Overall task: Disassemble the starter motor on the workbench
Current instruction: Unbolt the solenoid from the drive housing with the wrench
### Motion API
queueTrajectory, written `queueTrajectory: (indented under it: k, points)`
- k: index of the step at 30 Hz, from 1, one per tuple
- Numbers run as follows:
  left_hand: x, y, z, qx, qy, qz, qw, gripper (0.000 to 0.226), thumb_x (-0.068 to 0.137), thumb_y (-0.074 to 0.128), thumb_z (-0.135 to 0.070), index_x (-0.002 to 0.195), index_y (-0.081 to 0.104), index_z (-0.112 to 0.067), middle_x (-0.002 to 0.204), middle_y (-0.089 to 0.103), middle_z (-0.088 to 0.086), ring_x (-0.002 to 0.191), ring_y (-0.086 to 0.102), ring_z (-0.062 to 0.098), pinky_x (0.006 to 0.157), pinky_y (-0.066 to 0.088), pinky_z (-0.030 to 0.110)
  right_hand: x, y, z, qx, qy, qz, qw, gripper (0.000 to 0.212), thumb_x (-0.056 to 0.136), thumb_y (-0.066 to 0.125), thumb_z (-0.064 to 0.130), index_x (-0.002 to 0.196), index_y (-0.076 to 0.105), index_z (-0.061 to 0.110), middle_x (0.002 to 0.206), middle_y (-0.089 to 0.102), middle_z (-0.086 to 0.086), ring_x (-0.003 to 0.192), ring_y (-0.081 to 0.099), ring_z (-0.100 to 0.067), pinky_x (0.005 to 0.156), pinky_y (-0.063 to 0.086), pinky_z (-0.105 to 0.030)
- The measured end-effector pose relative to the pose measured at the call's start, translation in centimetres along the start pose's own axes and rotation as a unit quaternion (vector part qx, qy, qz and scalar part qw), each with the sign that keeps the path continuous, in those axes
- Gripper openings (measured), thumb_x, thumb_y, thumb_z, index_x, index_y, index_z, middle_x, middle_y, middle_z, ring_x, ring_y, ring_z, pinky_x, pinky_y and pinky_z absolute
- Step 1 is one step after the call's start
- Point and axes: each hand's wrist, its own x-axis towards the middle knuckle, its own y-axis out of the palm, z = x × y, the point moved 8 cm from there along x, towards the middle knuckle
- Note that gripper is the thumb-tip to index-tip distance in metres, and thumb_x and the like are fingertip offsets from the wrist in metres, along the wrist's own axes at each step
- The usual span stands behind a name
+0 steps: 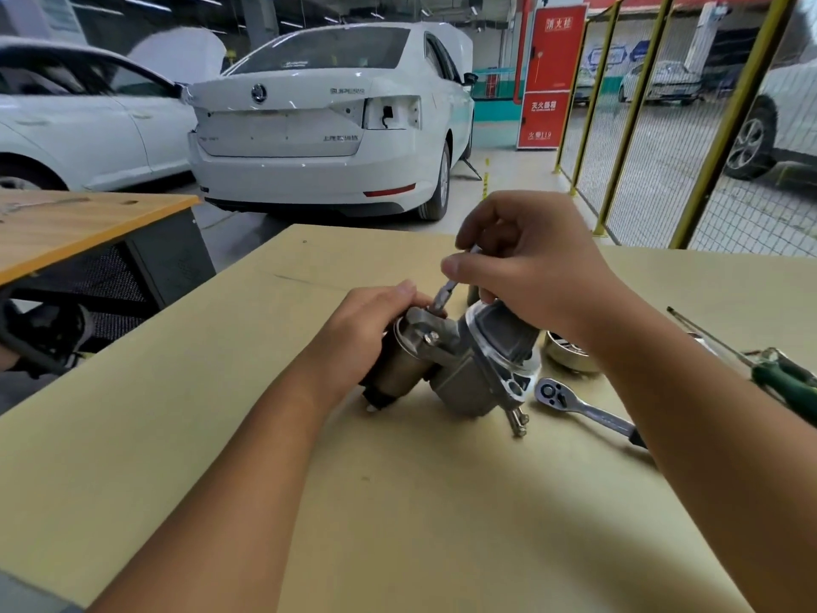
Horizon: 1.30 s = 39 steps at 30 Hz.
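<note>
The starter motor (460, 369) lies tilted on the tan workbench (398, 502) at mid-frame, a grey metal body with a flange and two studs at its lower right. My left hand (367, 329) grips its cylindrical left end from above. My right hand (526, 263) hovers over the motor and pinches a long thin metal bolt (442, 294), whose lower tip stands at a boss on the housing. The upper part of the bolt is hidden by my fingers.
A ratchet wrench (579, 407) lies right of the motor, and a round metal cap (568, 351) sits behind it. Green-handled tools (778, 373) rest at the bench's right edge. A second bench (66, 227) stands at left; white cars and a yellow mesh fence lie beyond.
</note>
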Motion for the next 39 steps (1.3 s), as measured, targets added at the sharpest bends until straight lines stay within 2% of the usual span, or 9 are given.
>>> queueTrajectory:
  k: [5, 9, 16, 20, 25, 30, 35, 37, 39]
  points:
    - [0.5, -0.2, 0.3, -0.045, -0.004, -0.028, 0.999, 0.044, 0.111, 0.042, -0.022, 0.099, 0.079, -0.002, 0.095, 0.078, 0.019, 0.083, 0.074, 0.019, 0.072, 0.06, 0.025, 0.0, 0.1, 0.1, -0.02, -0.007, -0.014, 1.0, 0.024, 0.075, 0.089, 0.019, 0.078, 0.066, 0.01, 0.062, 0.067, -0.01, 0.051, 0.063, -0.025, 0.049, 0.049, -0.029]
    - [0.7, -0.7, 0.0, -0.048, 0.028, -0.056, 0.997, 0.038, 0.109, 0.048, -0.019, 0.093, 0.081, -0.009, 0.094, 0.078, 0.017, 0.083, 0.073, 0.02, 0.074, 0.06, 0.026, 0.1, 0.4, 0.4, -0.077, -0.012, 0.007, 0.997, 0.024, 0.074, 0.09, 0.024, 0.077, 0.069, 0.012, 0.061, 0.065, 0.001, 0.052, 0.055, -0.007, 0.052, 0.047, -0.025]
    - [0.4, -0.7, -0.7, -0.009, 0.066, -0.056, 0.996, 0.027, 0.106, 0.056, -0.013, 0.097, 0.081, -0.009, 0.09, 0.08, 0.013, 0.08, 0.074, 0.019, 0.075, 0.061, 0.028, 0.2, 0.1, 0.7, -0.083, -0.028, 0.014, 0.996, 0.023, 0.077, 0.088, 0.024, 0.08, 0.071, 0.01, 0.064, 0.068, -0.01, 0.057, 0.064, -0.025, 0.052, 0.051, -0.034]
    - [0.4, -0.8, -0.8, -0.011, 0.062, -0.061, 0.996, 0.024, 0.105, 0.059, -0.013, 0.098, 0.081, -0.008, 0.091, 0.079, 0.014, 0.081, 0.074, 0.02, 0.078, 0.061, 0.032, 0.3, 0.1, 0.6, -0.112, -0.021, 0.014, 0.993, 0.023, 0.077, 0.088, 0.028, 0.079, 0.071, 0.012, 0.059, 0.061, 0.0, 0.047, 0.045, -0.004, 0.049, 0.038, -0.019]
    - [0.4, -0.8, -0.6, -0.007, 0.05, -0.058, 0.997, 0.025, 0.106, 0.059, -0.017, 0.1, 0.082, -0.011, 0.093, 0.08, 0.012, 0.085, 0.074, 0.022, 0.079, 0.061, 0.032, 0.3, 0.1, 0.7, -0.112, -0.014, 0.017, 0.993, 0.026, 0.08, 0.086, 0.032, 0.076, 0.073, 0.01, 0.058, 0.063, -0.005, 0.047, 0.044, -0.005, 0.048, 0.038, -0.022]
    - [0.5, -0.7, -0.7, 0.004, 0.047, -0.059, 0.997, 0.026, 0.106, 0.058, -0.017, 0.099, 0.082, -0.014, 0.094, 0.08, 0.01, 0.086, 0.074, 0.021, 0.078, 0.061, 0.03, 0.5, 0.0, 0.7, -0.118, -0.017, 0.021, 0.993, 0.024, 0.079, 0.086, 0.03, 0.074, 0.072, 0.01, 0.046, 0.049, 0.012, 0.041, 0.041, -0.003, 0.045, 0.03, -0.01]
    - [0.6, -0.6, -0.6, 0.003, 0.045, -0.056, 0.997, 0.029, 0.107, 0.055, -0.016, 0.096, 0.083, -0.016, 0.094, 0.08, 0.01, 0.087, 0.074, 0.023, 0.082, 0.061, 0.034, 0.5, 0.0, 0.4, -0.123, -0.009, 0.016, 0.992, 0.027, 0.079, 0.086, 0.034, 0.075, 0.072, 0.011, 0.052, 0.055, 0.006, 0.044, 0.041, -0.003, 0.046, 0.035, -0.017]
    - [0.6, -0.5, -0.6, 0.005, 0.041, -0.059, 0.997, 0.03, 0.107, 0.055, -0.016, 0.095, 0.082, -0.015, 0.093, 0.08, 0.01, 0.086, 0.074, 0.023, 0.081, 0.061, 0.033, 0.6, -0.1, 0.4, -0.13, -0.004, 0.006, 0.991, 0.03, 0.079, 0.085, 0.037, 0.075, 0.072, 0.01, 0.06, 0.063, -0.003, 0.049, 0.047, -0.006, 0.049, 0.041, -0.024]
    - [0.6, -0.5, -0.5, 0.013, 0.041, -0.063, 0.997, 0.031, 0.107, 0.054, -0.017, 0.094, 0.082, -0.015, 0.092, 0.08, 0.011, 0.086, 0.074, 0.024, 0.079, 0.061, 0.033, 0.6, 0.0, 0.5, -0.142, 0.0, -0.001, 0.99, 0.032, 0.079, 0.084, 0.04, 0.074, 0.072, 0.011, 0.065, 0.066, -0.006, 0.053, 0.052, -0.011, 0.052, 0.045, -0.025]
